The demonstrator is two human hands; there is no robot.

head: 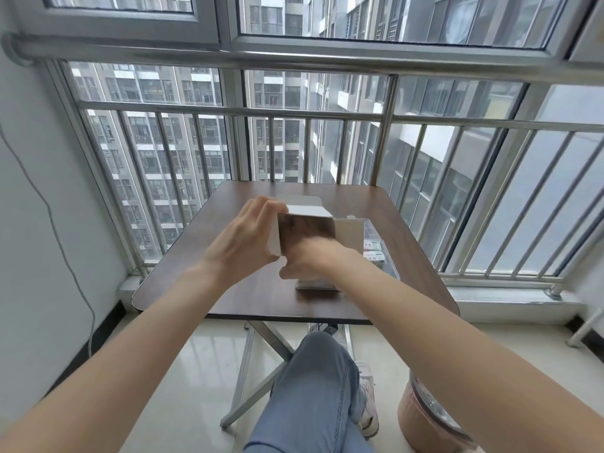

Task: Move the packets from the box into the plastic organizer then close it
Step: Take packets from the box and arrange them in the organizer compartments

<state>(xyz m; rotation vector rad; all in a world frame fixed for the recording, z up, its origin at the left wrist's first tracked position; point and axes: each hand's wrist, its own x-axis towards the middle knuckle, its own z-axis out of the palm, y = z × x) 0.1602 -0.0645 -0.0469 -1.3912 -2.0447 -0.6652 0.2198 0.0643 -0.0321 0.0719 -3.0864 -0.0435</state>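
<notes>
My left hand (pixel 242 237) grips the left side of a white cardboard box (pixel 349 235), held above the table with its flap open and its mouth tilted toward me. My right hand (pixel 313 261) reaches into the mouth; its fingers are blurred and hidden inside, and I cannot tell whether they hold a packet. Behind and right of the box lies the clear plastic organizer (pixel 390 259), open, with green-and-white packets (pixel 372 247) showing inside. A flat grey-white object (pixel 315 286) lies on the table under my right hand.
The small brown folding table (pixel 225 286) stands against a metal window railing (pixel 385 148). My crossed legs in jeans (pixel 313 387) are under its front edge. A pink bin (pixel 425 423) stands on the floor at the right.
</notes>
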